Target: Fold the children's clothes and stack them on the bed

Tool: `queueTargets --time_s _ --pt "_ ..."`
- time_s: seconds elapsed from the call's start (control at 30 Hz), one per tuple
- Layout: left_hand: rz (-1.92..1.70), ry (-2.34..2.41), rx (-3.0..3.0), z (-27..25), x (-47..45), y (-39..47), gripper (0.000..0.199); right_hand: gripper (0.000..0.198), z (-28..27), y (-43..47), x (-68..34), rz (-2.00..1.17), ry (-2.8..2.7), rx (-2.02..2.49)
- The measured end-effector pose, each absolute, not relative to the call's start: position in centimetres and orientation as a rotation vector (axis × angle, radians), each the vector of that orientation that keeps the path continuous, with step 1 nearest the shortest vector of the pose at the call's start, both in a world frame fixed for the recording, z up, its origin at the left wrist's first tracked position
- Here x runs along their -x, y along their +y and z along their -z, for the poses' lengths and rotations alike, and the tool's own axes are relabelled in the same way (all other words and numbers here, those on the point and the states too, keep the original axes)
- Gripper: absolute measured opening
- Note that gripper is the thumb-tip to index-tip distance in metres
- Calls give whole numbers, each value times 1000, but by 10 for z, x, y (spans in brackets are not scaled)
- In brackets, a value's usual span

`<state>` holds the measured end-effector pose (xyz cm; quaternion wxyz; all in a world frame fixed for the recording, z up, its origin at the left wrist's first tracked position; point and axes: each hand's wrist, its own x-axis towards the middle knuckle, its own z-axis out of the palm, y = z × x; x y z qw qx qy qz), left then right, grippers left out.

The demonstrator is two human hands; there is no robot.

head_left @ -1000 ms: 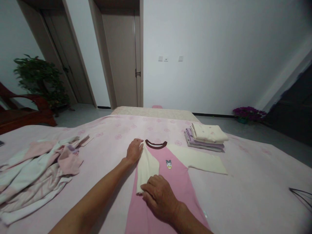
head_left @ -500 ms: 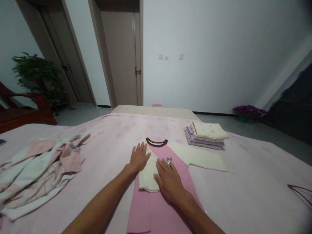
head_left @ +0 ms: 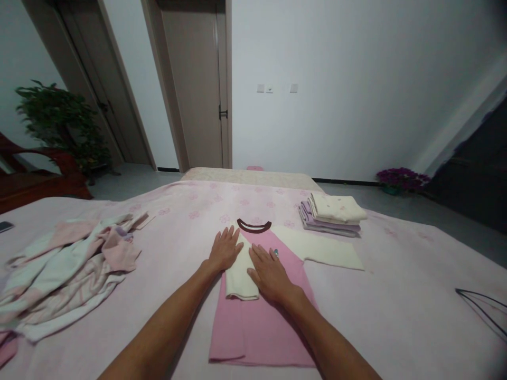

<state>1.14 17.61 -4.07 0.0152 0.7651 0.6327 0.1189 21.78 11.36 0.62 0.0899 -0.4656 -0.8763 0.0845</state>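
A pink long-sleeved shirt (head_left: pixel 277 332) with cream sleeves and a dark brown collar lies flat, collar pointing away from me. Its left side is folded inward, and the left cream sleeve (head_left: pixel 241 282) rests over the pink front. My left hand (head_left: pixel 225 248) lies flat on the folded shoulder edge, fingers stretched toward the collar. Flat on the chest beside that sleeve is my right hand (head_left: pixel 271 272), partly covering a small printed motif. The right cream sleeve (head_left: pixel 332 250) extends outward to the right.
A stack of folded clothes (head_left: pixel 332 214) sits at the back right. Rumpled pink and white clothes (head_left: pixel 75 269) lie on the left, with a phone (head_left: pixel 5 226) beyond them. A thin black cord or strap (head_left: pixel 481 306) lies at the right. Everything rests on a pink floral sheet (head_left: pixel 178 211).
The view has shifted slightly, bringing the shirt's bottom hem into sight. My right hand has moved a little up and left on the chest, covering more of the motif.
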Motion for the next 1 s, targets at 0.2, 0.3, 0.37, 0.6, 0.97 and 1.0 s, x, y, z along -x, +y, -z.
queueTargets --time_s 0.2,0.3,0.37,0.6,0.97,1.0 --pt "-339 1936 -2381 39 -6 176 60 20 -29 63 -216 -316 -2528 890" --pt "-333 1928 -2383 38 -6 176 61 9 -44 31 -208 -379 -2679 613" --pt "-334 1927 -2385 38 -7 176 61 4 -48 16 -202 -325 -2784 524" --pt "-337 1944 -2379 38 -7 176 61 4 -34 0 -188 -88 -2859 573" --pt "-327 1957 -2391 34 -9 173 60 8 -23 -4 -180 13 -2850 556" --pt "-325 1958 -2392 33 -9 172 60 10 -21 -4 -179 3 -2832 565"
